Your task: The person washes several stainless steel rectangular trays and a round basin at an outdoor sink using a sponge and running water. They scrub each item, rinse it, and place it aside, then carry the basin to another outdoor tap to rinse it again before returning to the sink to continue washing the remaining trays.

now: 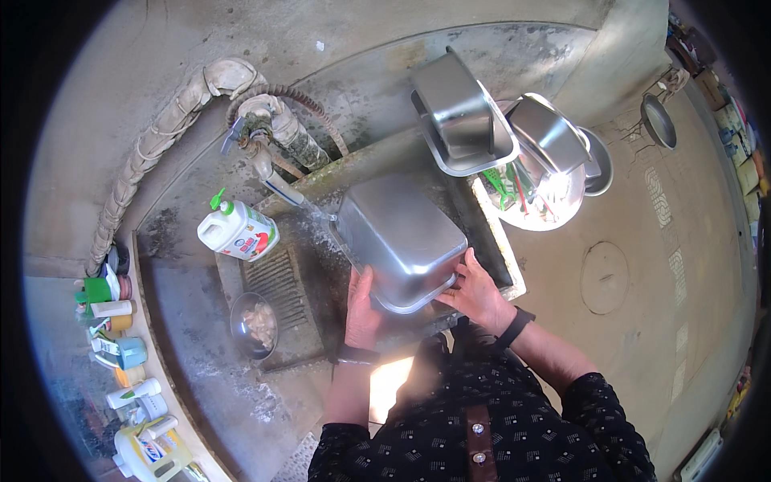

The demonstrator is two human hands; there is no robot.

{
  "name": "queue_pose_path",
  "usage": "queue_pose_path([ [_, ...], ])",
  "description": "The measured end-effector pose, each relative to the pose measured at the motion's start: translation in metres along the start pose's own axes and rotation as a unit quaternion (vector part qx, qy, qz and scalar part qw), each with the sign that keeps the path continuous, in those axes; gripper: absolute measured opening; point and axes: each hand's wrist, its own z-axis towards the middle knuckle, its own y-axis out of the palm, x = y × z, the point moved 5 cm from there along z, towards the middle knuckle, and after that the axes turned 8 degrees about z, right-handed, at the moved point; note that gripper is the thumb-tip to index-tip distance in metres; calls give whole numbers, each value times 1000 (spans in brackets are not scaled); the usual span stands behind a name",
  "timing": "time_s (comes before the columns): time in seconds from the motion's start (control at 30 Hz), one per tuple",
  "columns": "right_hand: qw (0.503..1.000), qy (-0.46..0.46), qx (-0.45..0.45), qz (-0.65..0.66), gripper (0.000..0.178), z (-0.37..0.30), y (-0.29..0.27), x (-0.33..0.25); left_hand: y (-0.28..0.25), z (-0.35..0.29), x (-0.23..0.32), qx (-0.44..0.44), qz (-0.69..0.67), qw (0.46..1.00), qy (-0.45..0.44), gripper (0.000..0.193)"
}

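Note:
A deep rectangular stainless steel pan [399,231] is tilted over the concrete sink, its outer bottom and sides turned up toward me. My left hand [363,308] grips its near left rim, thumb up against the metal. At the near right corner, my right hand [475,291] is closed round the rim with fingers on the side wall. Water runs from the tap [279,186] beside the pan's far left edge. The pan's inside is hidden from view.
Left of the pan stands a white soap bottle [238,230] with a green pump, near a ribbed washboard [283,287]. A bowl [254,325] holds pale pieces. More steel pans [459,104] are stacked at the back right. Bottles [150,446] line the left ledge.

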Motion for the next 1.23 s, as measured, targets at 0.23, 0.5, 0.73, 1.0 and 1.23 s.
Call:
queue_pose_path([
  [0.23, 962, -204, 173, -58, 42, 45, -42, -28, -5, 0, -2, 74, 259, 963, 22, 54],
  [0.5, 950, -204, 213, -99, 43, 79, -28, -37, -37, 43, 107, 131, 567, 763, 280, 82],
  [0.73, 950, -207, 226, -56, 43, 92, -8, -39, -39, 47, 136, 112, 599, 758, 233, 65],
  [1.0, 955, -206, 199, -75, 38, 86, 0, -43, -88, 68, 114, 227, 640, 693, 242, 28],
  [1.23, 880, -433, 38, -192, 31, 37, 57, -67, -195, 95, 30, 228, 374, 886, 152, 25],
])
